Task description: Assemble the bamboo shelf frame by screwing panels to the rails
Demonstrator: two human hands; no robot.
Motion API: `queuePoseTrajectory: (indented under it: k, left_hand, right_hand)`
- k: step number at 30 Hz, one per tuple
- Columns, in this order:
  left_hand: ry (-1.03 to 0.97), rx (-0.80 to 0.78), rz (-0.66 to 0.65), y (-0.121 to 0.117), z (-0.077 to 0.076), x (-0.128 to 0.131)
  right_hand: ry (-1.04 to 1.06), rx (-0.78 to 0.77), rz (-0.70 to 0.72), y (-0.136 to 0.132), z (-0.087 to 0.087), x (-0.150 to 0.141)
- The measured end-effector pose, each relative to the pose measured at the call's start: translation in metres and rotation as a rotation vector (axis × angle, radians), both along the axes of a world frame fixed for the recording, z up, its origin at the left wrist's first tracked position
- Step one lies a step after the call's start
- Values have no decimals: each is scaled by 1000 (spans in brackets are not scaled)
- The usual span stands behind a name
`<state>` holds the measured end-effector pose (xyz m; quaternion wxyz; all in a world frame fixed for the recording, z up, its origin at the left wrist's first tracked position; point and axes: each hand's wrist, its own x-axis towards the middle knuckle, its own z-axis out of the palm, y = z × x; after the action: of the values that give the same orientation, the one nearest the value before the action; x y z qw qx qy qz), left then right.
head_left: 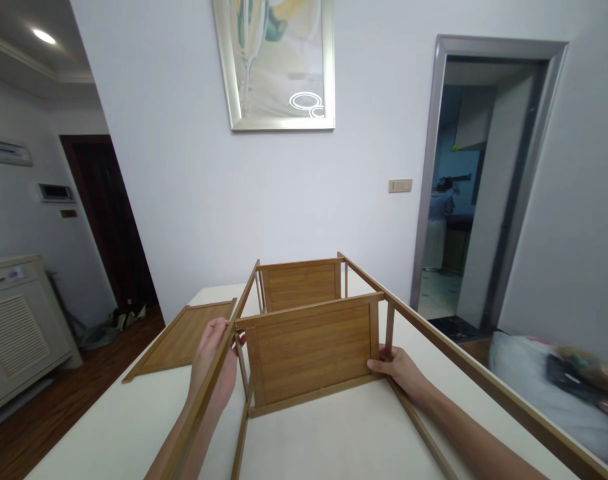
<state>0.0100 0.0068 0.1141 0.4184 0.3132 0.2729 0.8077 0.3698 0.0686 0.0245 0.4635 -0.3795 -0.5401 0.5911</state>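
Observation:
A brown wooden shelf frame (421,327) lies on its side on the white table, its long rails running toward me. Between the rails stands a slatless wooden shelf panel (314,350), upright on its edge, with a second panel (301,287) behind it at the far end. My left hand (219,357) is closed round the left rail beside the near panel's upper left corner; its fingertips are partly hidden behind the wood. My right hand (401,375) grips the near panel's lower right edge, thumb on the front face, other fingers behind the short post.
A loose wooden panel (184,337) lies flat on the white table (109,427) at the left. The table's far side meets the wall under a framed picture (284,125). Bagged items (549,387) sit at the right. A person (440,207) is beyond the doorway.

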Motion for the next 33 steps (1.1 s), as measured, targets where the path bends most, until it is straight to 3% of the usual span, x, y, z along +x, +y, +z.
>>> queuePoseTrajectory:
  k: [8,33]
  left_hand:
    - [-45,42,-17,5,-9,-4]
    - [-30,21,-21,5,-8,-3]
  right_hand:
    - [21,-20,28,-3,5,0]
    - [-1,-5,-24,-5,5,-1]
